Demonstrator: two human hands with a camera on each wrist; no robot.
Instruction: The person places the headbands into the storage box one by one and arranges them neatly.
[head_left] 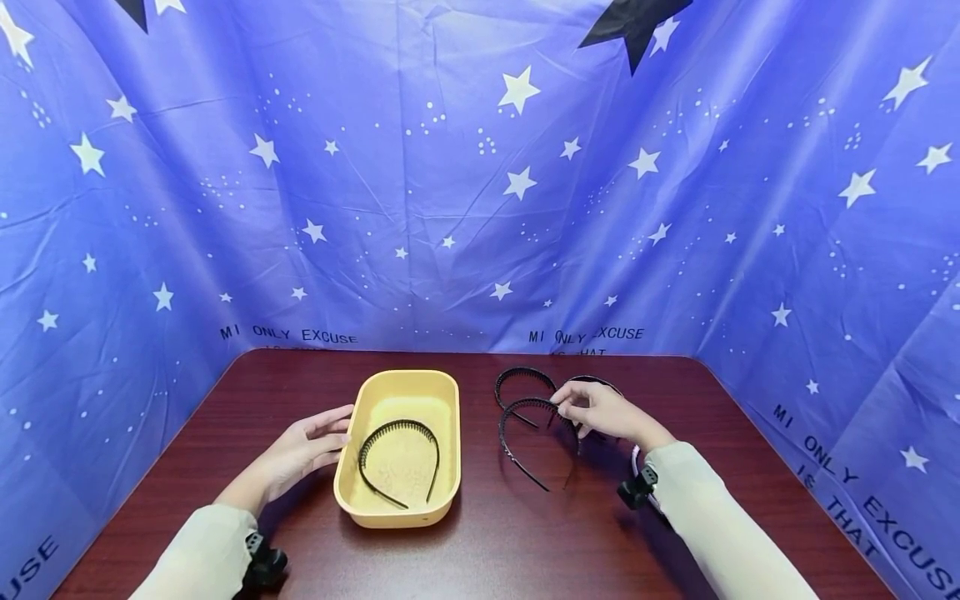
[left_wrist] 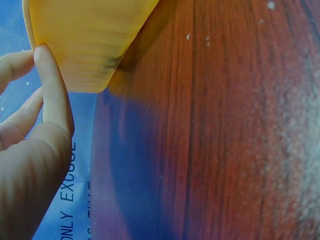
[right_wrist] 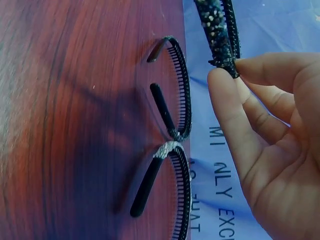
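Observation:
My right hand point(head_left: 603, 410) pinches a black toothed headband point(head_left: 503, 446) between thumb and fingertips, raised over the table. Sparkly specks cover the held headband point(right_wrist: 215, 32) in the right wrist view. On the left, my left hand point(head_left: 296, 454) touches the outer side of a yellow plastic basin point(head_left: 347, 475) near its rim, fingers mostly straight. Inside that basin lies another black headband point(head_left: 362, 458). Behind the held one, a black headband point(head_left: 517, 372) rests on the table. A further headband point(head_left: 600, 380) is partly hidden by my right hand.
The dark red wood-grain table point(head_left: 517, 550) ends at a blue star-printed cloth point(head_left: 450, 167) at the back and sides. Near my right wrist, a pinkish curved thing point(head_left: 636, 457) shows partly. A silvery-edged headband point(right_wrist: 169, 148) lies on the table in the right wrist view.

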